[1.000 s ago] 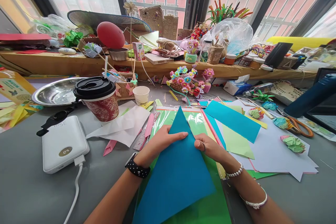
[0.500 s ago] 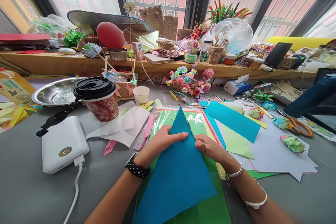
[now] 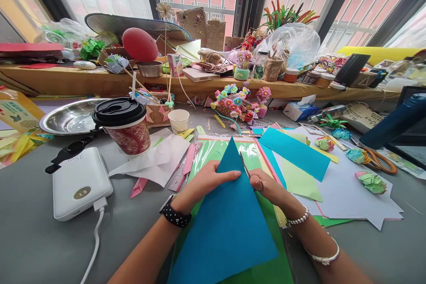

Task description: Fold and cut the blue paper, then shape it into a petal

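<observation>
A sheet of blue paper [image 3: 226, 226], folded or cut to a tall point, rises in front of me over a green pack of paper [image 3: 206, 151]. My left hand [image 3: 213, 177] pinches it near the tip, thumb laid across the front and fingers behind it. On the other side, my right hand [image 3: 266, 186] is closed on small scissors [image 3: 245, 165]. Their thin dark blade lies close beside the paper's right edge; whether it touches the paper I cannot tell. Most of the handles are hidden by my fingers.
Left are a white power bank [image 3: 81, 186], a lidded paper cup [image 3: 124, 126] and crumpled white paper [image 3: 159, 159]. Right lie blue paper [image 3: 296, 153], white sheets [image 3: 346, 191], orange-handled scissors [image 3: 382, 162] and a paper bud [image 3: 371, 182]. Crocheted flowers [image 3: 234, 102] stand behind.
The scissors' blade has come into view at the paper's right edge. My right hand has shifted slightly right and down, and the paper's tip has moved a little right.
</observation>
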Motion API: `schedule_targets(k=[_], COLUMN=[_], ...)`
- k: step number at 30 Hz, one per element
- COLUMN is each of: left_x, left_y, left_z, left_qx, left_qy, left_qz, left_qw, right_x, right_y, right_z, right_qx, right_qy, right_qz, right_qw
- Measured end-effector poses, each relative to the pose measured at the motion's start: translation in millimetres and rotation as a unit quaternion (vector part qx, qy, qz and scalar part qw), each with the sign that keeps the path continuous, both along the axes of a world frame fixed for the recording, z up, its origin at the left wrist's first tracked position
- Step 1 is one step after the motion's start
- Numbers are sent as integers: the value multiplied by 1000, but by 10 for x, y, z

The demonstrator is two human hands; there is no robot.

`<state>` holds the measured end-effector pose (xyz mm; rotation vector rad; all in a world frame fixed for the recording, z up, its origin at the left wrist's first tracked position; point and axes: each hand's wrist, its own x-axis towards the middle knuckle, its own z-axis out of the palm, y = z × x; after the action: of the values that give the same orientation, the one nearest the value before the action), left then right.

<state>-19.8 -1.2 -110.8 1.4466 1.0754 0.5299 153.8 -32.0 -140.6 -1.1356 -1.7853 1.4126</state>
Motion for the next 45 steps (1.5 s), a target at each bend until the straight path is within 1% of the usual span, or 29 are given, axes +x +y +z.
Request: schedule_targets(k=[4,8,12,16,21,24,26,28,31,34,36,38,40,43,45], left_x=[10,11,5,-28,-90,-110,-112,-108,-101,-105,-117,-134,-152,-169,-178], left_y=[-9,-2,0,31,101,130,140,142,137,136,146,163,181,193,194], left_z=[-6,4,24,32,21,12,7,1,-16,-36,-43,-41,-33,-13,1], left_qx=[2,7,-20,-55,-62,-53,-55,-59,-59,-38,-30,-26,-9,21,6], left_qy=[1,18,-24,-62,-99,-100,-99,-90,-74,-87,-82,-66,-62,-83,-102], left_qz=[11,19,13,15,55,80,88,84,41,0,-3,14,45,83,91], left_qw=[1000,1000,999,996,992,990,990,991,995,995,996,997,997,993,991], right_x=[4,7,17,22,23,24,21,17,16,23,36,53,74,97,103], right_y=[4,14,26,22,-6,-12,-8,-1,8,17,22,29,35,41,43], right_z=[-12,-28,-38,25,137,140,130,124,124,120,114,111,113,122,123], right_qx=[-4,13,26,29,33,19,25,44,70,68,52,35,25,20,19], right_qy=[18,22,60,78,57,62,59,52,55,73,74,66,57,54,61], right_qz=[7,-14,-34,-76,-109,-111,-118,-138,-180,-205,-206,-202,-203,-209,-214], right_qw=[1000,1000,997,994,992,992,991,988,980,974,974,977,977,976,975])
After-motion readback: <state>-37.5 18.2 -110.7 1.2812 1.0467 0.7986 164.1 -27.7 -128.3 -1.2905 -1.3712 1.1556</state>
